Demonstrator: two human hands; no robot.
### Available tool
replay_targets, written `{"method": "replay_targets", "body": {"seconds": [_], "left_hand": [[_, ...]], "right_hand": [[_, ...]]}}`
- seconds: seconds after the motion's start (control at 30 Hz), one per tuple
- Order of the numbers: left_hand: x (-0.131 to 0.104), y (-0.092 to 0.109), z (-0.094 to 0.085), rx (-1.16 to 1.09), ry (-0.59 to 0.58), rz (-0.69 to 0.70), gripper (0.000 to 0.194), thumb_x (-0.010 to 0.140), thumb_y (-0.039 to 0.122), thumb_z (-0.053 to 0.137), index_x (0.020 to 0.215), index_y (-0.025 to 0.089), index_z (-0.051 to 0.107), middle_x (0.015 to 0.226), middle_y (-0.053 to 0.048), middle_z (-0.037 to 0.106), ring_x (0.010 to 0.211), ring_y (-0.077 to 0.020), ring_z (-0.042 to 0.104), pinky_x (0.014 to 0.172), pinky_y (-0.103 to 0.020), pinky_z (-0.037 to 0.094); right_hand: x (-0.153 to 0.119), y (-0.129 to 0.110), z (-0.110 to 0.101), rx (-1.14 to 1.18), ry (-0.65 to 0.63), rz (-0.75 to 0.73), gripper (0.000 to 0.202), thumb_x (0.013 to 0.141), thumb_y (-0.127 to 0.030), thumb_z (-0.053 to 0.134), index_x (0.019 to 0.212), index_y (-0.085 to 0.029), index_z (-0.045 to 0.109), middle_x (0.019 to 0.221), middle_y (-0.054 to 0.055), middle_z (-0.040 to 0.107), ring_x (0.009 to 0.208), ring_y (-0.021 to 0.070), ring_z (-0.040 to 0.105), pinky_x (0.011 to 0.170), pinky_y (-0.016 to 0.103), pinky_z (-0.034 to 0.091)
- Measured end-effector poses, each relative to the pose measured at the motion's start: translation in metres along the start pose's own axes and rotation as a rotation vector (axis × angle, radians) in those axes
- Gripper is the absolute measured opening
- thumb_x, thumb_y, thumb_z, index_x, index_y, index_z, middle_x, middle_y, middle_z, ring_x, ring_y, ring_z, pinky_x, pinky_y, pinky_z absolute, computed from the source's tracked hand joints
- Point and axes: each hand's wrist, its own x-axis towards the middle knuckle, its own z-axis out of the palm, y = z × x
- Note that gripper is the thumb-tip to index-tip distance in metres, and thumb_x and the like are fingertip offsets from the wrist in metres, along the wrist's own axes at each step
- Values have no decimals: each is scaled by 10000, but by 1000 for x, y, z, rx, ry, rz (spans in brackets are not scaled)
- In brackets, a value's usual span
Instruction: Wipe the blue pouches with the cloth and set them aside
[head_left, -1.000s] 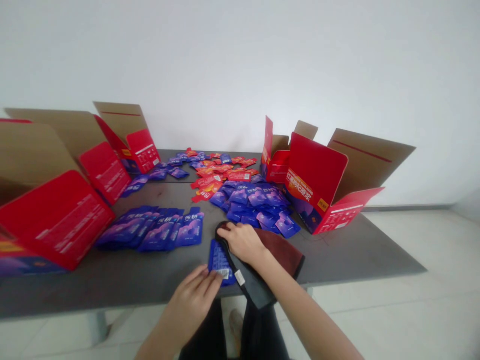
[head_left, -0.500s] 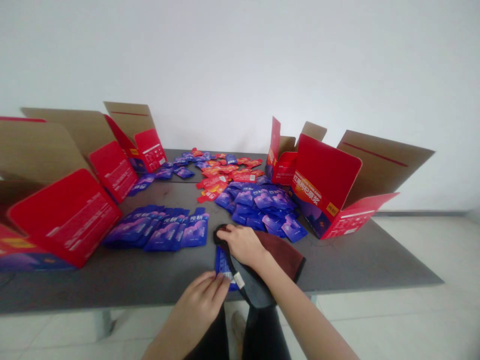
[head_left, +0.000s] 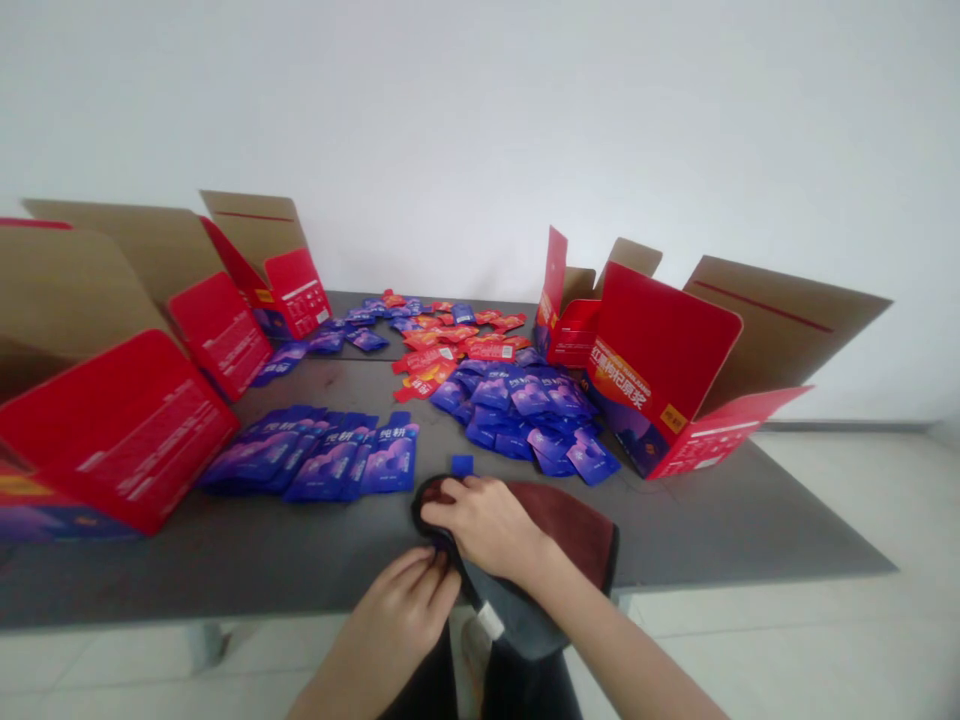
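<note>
My right hand (head_left: pixel 484 520) is closed on a brown and grey cloth (head_left: pixel 566 530) with a black edge and a white tag, at the front of the table. Under the cloth lies a blue pouch (head_left: pixel 463 465); only its top end shows. At the cloth's left edge my left hand (head_left: pixel 416 590) has its fingers pressed together, and what they hold is hidden. To the left, overlapping blue pouches (head_left: pixel 322 455) lie in a row. Beyond the cloth is a heap of blue pouches (head_left: pixel 525 410), with red pouches (head_left: pixel 450 350) behind it.
Open red cartons stand on the grey table (head_left: pixel 330 570): a near-left carton (head_left: pixel 127 430), a back-left carton (head_left: pixel 296 290), a right carton (head_left: pixel 660 370) and a smaller-looking carton (head_left: pixel 574 330) behind it. A pale wall rises behind the table.
My right hand and the cloth have shifted slightly left and toward me. The cloth now covers the pouch's middle, and the pouch's top end shows beyond it.
</note>
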Motion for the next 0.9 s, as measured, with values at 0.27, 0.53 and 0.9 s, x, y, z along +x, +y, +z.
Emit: {"method": "replay_targets", "body": {"seconds": [0.27,0.53,0.9], "left_hand": [[6,-1,-3,-99,-56,-68,403,728,-53,328,964,143,590,852,-53,684,763,-166,637,778,-318,501],[2,3,2,-13,-73,-54,352,712,-37,345,853,131,620,774,-65,677,746,-179,632,784,-326,498],[10,4,-9,-280,203,-262,187,826,107,438,856,192,602,754,-4,687,673,-138,640,882,-351,451]], "right_hand": [[20,22,-13,-40,13,199,275,872,-172,336,1069,-257,508,1004,49,566,804,154,555,672,267,384],[-14,-10,-10,-30,-9,-15,155,866,-248,401,945,-260,534,944,19,556,748,143,536,612,255,370],[-13,26,-19,80,337,364,285,889,-163,279,1043,-221,512,954,50,566,804,146,549,679,243,394]]}}
